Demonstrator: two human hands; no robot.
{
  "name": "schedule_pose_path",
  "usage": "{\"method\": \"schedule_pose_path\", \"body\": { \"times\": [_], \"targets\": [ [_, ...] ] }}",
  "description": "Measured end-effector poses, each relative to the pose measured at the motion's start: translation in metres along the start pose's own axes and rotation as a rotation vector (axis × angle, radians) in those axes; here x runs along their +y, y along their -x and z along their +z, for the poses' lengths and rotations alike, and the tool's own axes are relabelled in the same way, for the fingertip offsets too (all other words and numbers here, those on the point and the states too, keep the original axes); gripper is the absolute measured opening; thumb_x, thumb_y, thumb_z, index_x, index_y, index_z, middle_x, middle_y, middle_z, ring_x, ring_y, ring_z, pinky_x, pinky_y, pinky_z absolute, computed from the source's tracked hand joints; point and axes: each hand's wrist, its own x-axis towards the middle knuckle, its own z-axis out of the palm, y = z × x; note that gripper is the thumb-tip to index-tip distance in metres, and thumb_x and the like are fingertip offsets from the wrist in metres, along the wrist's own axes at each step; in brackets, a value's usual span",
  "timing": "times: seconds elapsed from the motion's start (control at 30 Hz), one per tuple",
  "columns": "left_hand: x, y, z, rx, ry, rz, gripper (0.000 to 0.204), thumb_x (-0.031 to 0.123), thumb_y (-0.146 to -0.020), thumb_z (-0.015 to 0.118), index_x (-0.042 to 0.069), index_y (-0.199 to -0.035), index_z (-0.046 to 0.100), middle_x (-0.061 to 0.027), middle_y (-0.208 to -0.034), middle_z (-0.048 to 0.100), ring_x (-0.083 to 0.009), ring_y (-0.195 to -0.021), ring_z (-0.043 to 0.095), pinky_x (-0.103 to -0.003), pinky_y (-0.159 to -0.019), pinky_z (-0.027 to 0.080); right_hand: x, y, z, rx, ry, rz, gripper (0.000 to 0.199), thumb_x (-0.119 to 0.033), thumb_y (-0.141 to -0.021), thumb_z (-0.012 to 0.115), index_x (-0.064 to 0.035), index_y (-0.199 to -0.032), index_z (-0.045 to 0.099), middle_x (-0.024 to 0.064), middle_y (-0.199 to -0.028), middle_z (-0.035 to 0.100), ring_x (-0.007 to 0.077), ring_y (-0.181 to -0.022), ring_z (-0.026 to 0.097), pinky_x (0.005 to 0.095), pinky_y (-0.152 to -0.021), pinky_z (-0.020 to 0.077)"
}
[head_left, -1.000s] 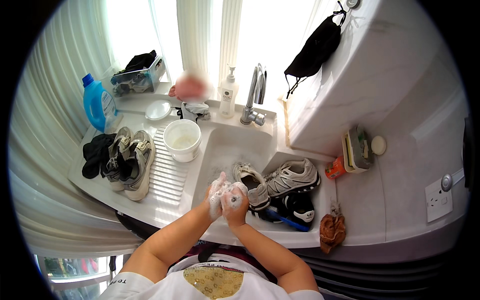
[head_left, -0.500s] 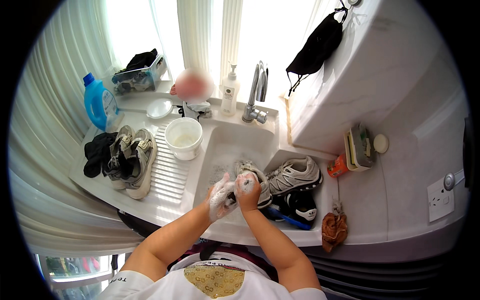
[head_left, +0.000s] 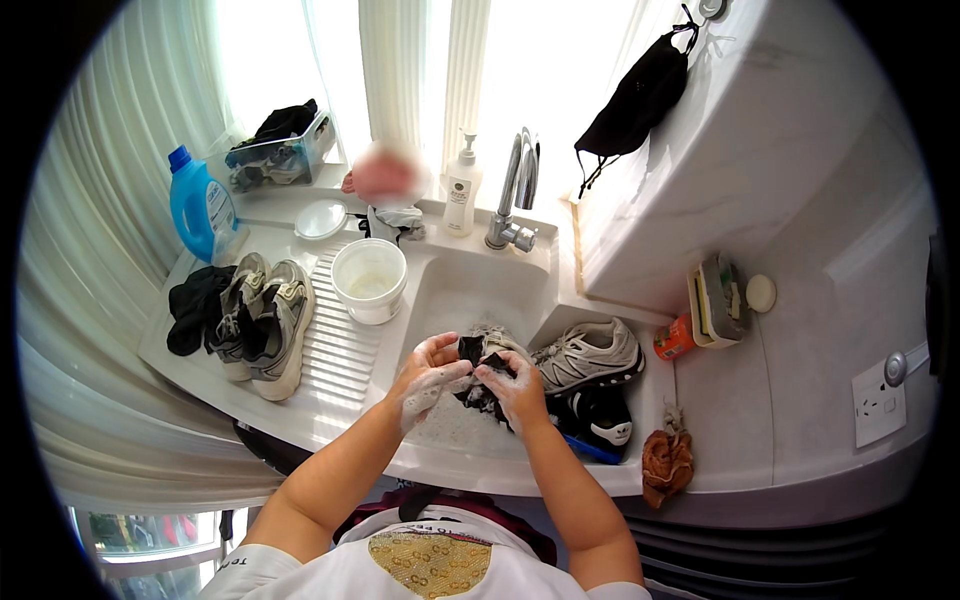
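Over the white sink (head_left: 480, 285), both soapy hands grip a small black cloth (head_left: 482, 398), wet and streaked with suds. My left hand (head_left: 425, 380) pinches one upper edge of it between thumb and fingers. Close beside it, my right hand (head_left: 518, 388) pinches the other edge, and the lower part hangs between them. Just behind the cloth lies a pale sneaker (head_left: 492, 338), mostly hidden by my hands. A grey sneaker (head_left: 590, 355) and a black sneaker (head_left: 598, 415) rest on the ledge to the right, with a blue object (head_left: 592, 450) partly under the black one.
Left of the sink, a white bucket (head_left: 368, 305) stands near a pair of worn sneakers (head_left: 285, 320) and a black cloth heap (head_left: 195, 315). Behind are a blue detergent bottle (head_left: 200, 205), a pump bottle (head_left: 461, 195) and the tap (head_left: 515, 190). A brown rag (head_left: 668, 465) hangs at right.
My hands have drawn slightly apart, and the black cloth now shows between the fingertips. Lather has thinned on both hands. The right hand has opened out from a fist into a pinch.
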Motion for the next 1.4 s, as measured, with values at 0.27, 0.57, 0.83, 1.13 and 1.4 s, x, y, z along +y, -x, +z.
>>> {"method": "schedule_pose_path", "body": {
  "times": [0.27,0.57,0.83,1.13,1.4],
  "targets": [
    [0.006,0.003,-0.003,0.073,0.321,0.024,0.028,0.004,-0.087,0.053,-0.001,-0.113,0.047,-0.0102,-0.101,0.061,-0.0197,-0.086,0.063,-0.031,-0.079,0.053,-0.019,0.01,-0.001,-0.124,0.06,-0.099,0.026,-0.011,-0.079,0.069,-0.0004,-0.101,0.063,0.004,-0.09,0.064,0.009,-0.081,0.056,0.023,-0.073,0.0452],
    [0.011,0.009,0.009,0.024,0.217,-0.147,0.029,0.014,-0.087,0.059,0.001,-0.112,0.05,-0.0071,-0.098,0.061,-0.0157,-0.084,0.061,-0.026,-0.074,0.05,-0.052,0.015,0.001,-0.089,0.564,-0.347,0.028,-0.016,-0.066,0.078,0.0001,-0.084,0.063,0.0121,-0.078,0.062,0.0246,-0.069,0.059,0.0308,-0.064,0.0468],
    [0.005,0.009,0.002,0.025,-0.031,0.053,0.026,0.002,-0.082,0.06,-0.004,-0.108,0.057,-0.0082,-0.095,0.063,-0.0121,-0.085,0.06,-0.023,-0.076,0.048,-0.037,0.014,0.001,0.049,0.639,-0.421,0.034,-0.023,-0.065,0.08,-0.0002,-0.075,0.057,0.0141,-0.091,0.061,0.0259,-0.081,0.06,0.0323,-0.069,0.0471],
    [-0.004,0.007,0.024,0.174,-0.079,-0.012,0.026,0.025,-0.091,0.054,0.001,-0.099,0.058,0.0006,-0.077,0.056,-0.0071,-0.065,0.046,-0.023,-0.055,0.039,-0.01,0.001,0.031,0.37,-0.017,-0.006,0.038,-0.035,-0.082,0.068,-0.0016,-0.082,0.05,0.0025,-0.071,0.05,0.0147,-0.065,0.045,0.03,-0.062,0.0411],
    [-0.042,-0.005,0.021,0.373,-0.233,0.02,0.037,0.045,-0.093,0.045,0.009,-0.086,0.053,-0.0022,-0.078,0.054,-0.0115,-0.067,0.051,-0.027,-0.051,0.042,-0.009,0.003,0.059,0.547,0.501,-0.245,0.029,-0.024,-0.085,0.059,-0.0007,-0.069,0.052,0.0196,-0.064,0.053,0.0399,-0.062,0.054,0.044,-0.057,0.0426]
  ]
}}
